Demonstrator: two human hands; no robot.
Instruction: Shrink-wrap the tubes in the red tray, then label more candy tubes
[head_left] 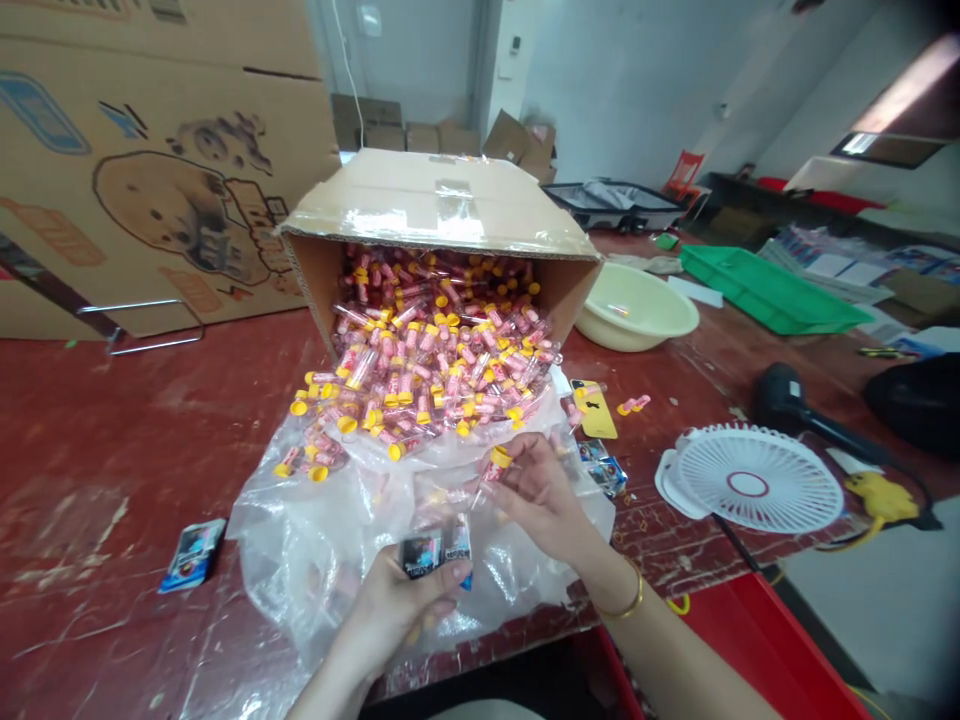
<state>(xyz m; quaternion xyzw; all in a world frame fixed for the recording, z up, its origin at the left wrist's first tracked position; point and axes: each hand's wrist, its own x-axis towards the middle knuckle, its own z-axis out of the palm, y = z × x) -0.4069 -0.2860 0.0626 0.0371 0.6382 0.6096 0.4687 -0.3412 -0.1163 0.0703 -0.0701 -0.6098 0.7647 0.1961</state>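
Observation:
My left hand (pixel 420 595) is closed around a few small dark printed packets (pixel 422 556) over the front of the plastic sheet. Just above and to the right, my right hand (pixel 536 495) pinches a small clear tube with a yellow cap (pixel 498 462) and pink contents. Behind both hands, a cardboard box (pixel 442 200) lies on its side, and many similar tubes (pixel 427 365) spill from its mouth onto the clear plastic sheet (pixel 300 540). A stack of similar packets (pixel 193 554) sits on the red table at the left; more packets (pixel 604 468) lie right of my right hand.
A yellow phone (pixel 596 412) lies beside the tubes. Further right are a white fan (pixel 750 480), a black hair-dryer-like tool (pixel 787 400), a pale basin (pixel 637 310) and a green tray (pixel 776 290). A large printed carton (pixel 150 150) stands at the left. A red crate (pixel 757 640) is below the table edge.

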